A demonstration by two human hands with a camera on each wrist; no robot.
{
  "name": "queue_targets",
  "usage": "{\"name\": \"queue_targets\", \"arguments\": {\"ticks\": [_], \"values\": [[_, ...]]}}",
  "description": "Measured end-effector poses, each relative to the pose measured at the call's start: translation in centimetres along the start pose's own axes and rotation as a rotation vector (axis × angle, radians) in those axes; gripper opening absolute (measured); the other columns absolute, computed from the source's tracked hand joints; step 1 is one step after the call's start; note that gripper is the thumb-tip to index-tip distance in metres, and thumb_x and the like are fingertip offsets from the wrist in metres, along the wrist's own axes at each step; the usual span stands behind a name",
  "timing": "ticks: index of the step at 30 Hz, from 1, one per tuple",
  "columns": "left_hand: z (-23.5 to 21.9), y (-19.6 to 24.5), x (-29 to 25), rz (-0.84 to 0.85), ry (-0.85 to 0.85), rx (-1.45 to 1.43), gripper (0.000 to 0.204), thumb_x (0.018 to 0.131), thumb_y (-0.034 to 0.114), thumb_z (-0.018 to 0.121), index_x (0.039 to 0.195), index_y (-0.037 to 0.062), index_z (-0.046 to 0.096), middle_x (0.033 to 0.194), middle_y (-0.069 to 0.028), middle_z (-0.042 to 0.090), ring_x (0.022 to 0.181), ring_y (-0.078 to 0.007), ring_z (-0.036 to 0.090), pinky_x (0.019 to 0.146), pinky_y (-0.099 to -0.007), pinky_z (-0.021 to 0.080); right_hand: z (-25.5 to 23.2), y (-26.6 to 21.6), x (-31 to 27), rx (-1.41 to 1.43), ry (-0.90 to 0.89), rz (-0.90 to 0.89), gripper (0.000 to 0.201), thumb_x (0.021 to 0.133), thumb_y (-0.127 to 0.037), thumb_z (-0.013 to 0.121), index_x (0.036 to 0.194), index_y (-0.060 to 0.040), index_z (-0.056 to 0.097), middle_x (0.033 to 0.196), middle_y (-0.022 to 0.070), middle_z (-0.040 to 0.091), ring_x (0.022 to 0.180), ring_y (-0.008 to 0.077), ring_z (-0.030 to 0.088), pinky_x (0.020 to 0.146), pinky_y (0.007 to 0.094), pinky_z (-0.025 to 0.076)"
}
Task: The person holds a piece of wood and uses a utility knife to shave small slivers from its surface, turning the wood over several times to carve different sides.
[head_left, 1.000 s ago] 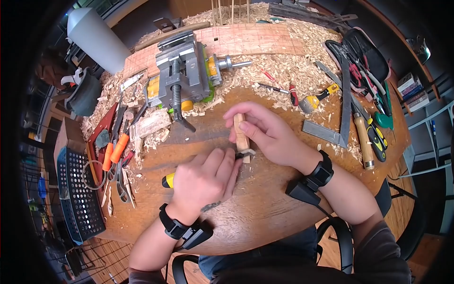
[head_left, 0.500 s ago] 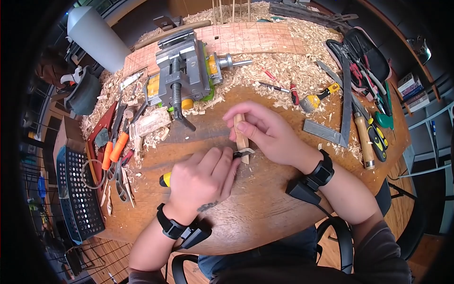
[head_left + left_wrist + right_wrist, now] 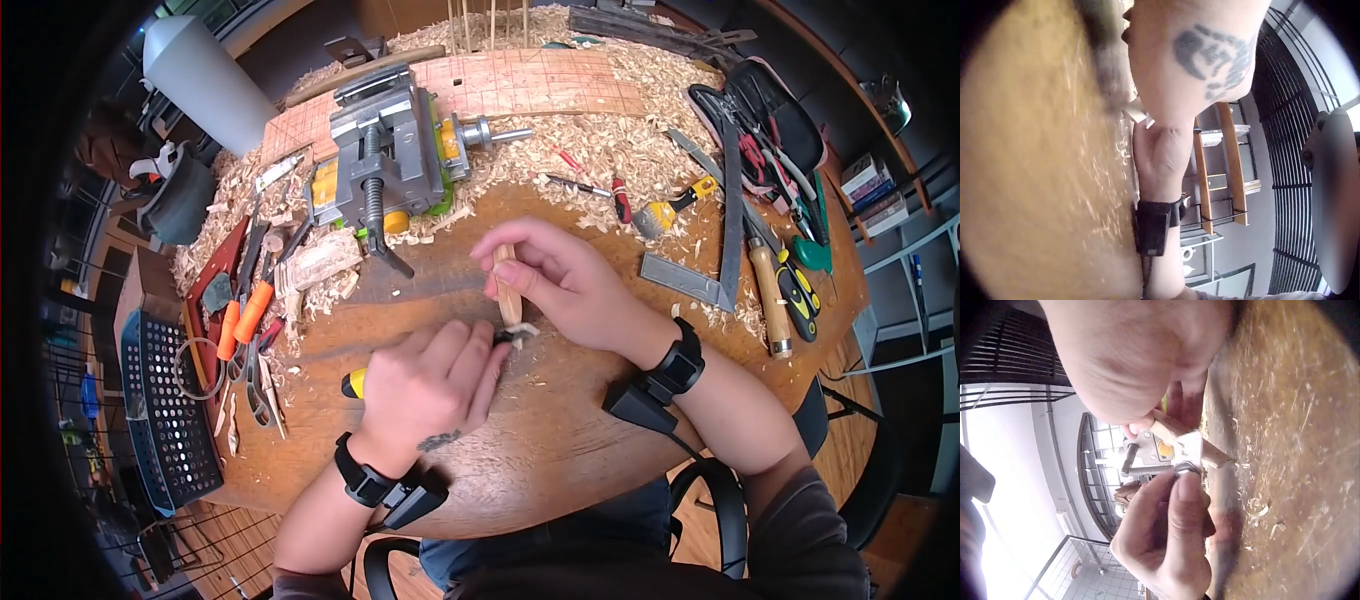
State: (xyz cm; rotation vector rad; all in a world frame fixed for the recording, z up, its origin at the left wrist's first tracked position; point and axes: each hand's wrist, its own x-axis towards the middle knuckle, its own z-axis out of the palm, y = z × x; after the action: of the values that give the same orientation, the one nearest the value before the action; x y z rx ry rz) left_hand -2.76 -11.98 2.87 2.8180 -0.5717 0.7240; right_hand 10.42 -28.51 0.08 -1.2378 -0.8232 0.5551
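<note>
My left hand (image 3: 425,380) grips a short-bladed knife (image 3: 353,383), its yellow and black butt poking out to the left. Most of the handle is hidden in the palm. Between the right hand's (image 3: 555,280) thumb and fingers is a slim wooden stick (image 3: 510,303), tilted with its lower end close over the tabletop. The bright blade (image 3: 1192,447) lies across that lower end in the right wrist view, a pale curl beside it in the head view. The left wrist view mostly shows the right hand's heel and wrist (image 3: 1163,153).
A grey bench vise (image 3: 385,150) stands beyond the hands amid wood shavings (image 3: 600,140). On the right lie a metal square (image 3: 690,280), a wooden-handled tool (image 3: 768,300) and a brush (image 3: 660,218). Orange-handled tools (image 3: 240,325) and a black perforated basket (image 3: 165,410) sit left.
The knife blade has slid down to the stick's lower end. The stick has turned slightly in the right hand. The left hand shifts only a little.
</note>
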Motion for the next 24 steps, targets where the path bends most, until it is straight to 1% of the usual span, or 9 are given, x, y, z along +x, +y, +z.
{"name": "queue_targets", "arguments": {"ticks": [3,5,8,10,12,16,18,21,24], "values": [[0.4,-0.4,0.0,-0.021,0.052,-0.008,0.021,0.079,0.013,0.082,0.095,0.0018,0.072,0.073,-0.0063,0.061,0.059,-0.0229,0.063,0.051,-0.0348,0.050,0.0,-0.1,0.0,-0.012,0.003,0.008,0.022,0.107,-0.007,0.055,0.128,-0.0030,0.060,0.117,0.0033,0.064,0.098,0.0106,0.065,0.086,0.0271,0.053],[0.4,-0.4,-0.5,0.026,0.005,-0.006,0.018,0.084,0.019,0.078,0.094,0.0044,0.072,0.073,-0.0027,0.058,0.059,-0.0186,0.062,0.050,-0.0318,0.050,0.0,-0.1,0.0,-0.017,0.001,0.014,0.021,0.107,-0.007,0.055,0.128,-0.0029,0.061,0.117,0.0032,0.064,0.098,0.0106,0.065,0.086,0.0272,0.053],[0.5,0.2,-1.1,0.048,-0.033,-0.005,0.021,0.080,0.013,0.082,0.094,0.0018,0.072,0.074,-0.0066,0.062,0.059,-0.0224,0.063,0.050,-0.0342,0.050,0.0,-0.1,0.0,-0.018,0.010,0.004,0.021,0.107,-0.008,0.056,0.127,-0.0030,0.061,0.115,0.0028,0.064,0.097,0.0104,0.065,0.086,0.0270,0.053],[0.4,0.1,-0.8,0.049,-0.025,-0.015,0.021,0.080,0.013,0.082,0.094,0.0015,0.072,0.074,-0.0065,0.062,0.059,-0.0223,0.063,0.050,-0.0340,0.050,0.0,0.1,0.0,-0.014,0.008,-0.019,0.021,0.107,-0.009,0.057,0.127,-0.0032,0.061,0.114,0.0026,0.064,0.097,0.0103,0.065,0.086,0.0271,0.053],[0.1,-0.2,-0.6,0.009,-0.012,0.036,0.020,0.085,0.020,0.078,0.095,0.0035,0.072,0.073,-0.0025,0.059,0.061,-0.0181,0.062,0.050,-0.0319,0.049,0.1,-0.1,0.0,-0.017,0.006,0.006,0.021,0.107,-0.009,0.057,0.127,-0.0031,0.062,0.115,0.0027,0.064,0.097,0.0103,0.065,0.086,0.0272,0.053],[0.4,-0.6,-0.4,-0.002,0.076,0.027,0.020,0.085,0.020,0.078,0.095,0.0033,0.072,0.072,-0.0026,0.059,0.060,-0.0181,0.062,0.050,-0.0321,0.049,0.0,-0.2,0.1,-0.041,0.001,0.017,0.020,0.107,-0.011,0.058,0.126,-0.0029,0.062,0.115,0.0034,0.065,0.097,0.0106,0.066,0.088,0.0273,0.054],[0.1,-0.4,-0.6,-0.015,0.021,-0.033,0.021,0.079,0.012,0.082,0.095,0.0025,0.073,0.074,-0.0067,0.062,0.058,-0.0228,0.063,0.051,-0.0349,0.050,0.1,0.0,0.1,-0.037,0.007,0.002,0.021,0.107,-0.011,0.058,0.126,-0.0030,0.062,0.115,0.0034,0.065,0.098,0.0106,0.066,0.087,0.0272,0.054],[0.2,0.3,-1.2,0.053,-0.051,0.014,0.020,0.080,0.011,0.082,0.096,0.0023,0.073,0.075,-0.0068,0.063,0.058,-0.0229,0.063,0.051,-0.0350,0.050,0.0,0.2,0.1,-0.040,0.019,-0.025,0.021,0.107,-0.012,0.059,0.126,-0.0030,0.062,0.115,0.0035,0.065,0.098,0.0107,0.066,0.087,0.0273,0.054],[0.4,0.1,-1.1,0.029,-0.005,-0.009,0.020,0.080,0.011,0.081,0.096,0.0020,0.073,0.074,-0.0063,0.062,0.058,-0.0228,0.063,0.051,-0.0345,0.050,-0.1,0.2,0.1,-0.052,0.010,-0.030,0.021,0.107,-0.012,0.059,0.126,-0.0030,0.062,0.114,0.0034,0.065,0.098,0.0107,0.066,0.087,0.0275,0.054]]}}
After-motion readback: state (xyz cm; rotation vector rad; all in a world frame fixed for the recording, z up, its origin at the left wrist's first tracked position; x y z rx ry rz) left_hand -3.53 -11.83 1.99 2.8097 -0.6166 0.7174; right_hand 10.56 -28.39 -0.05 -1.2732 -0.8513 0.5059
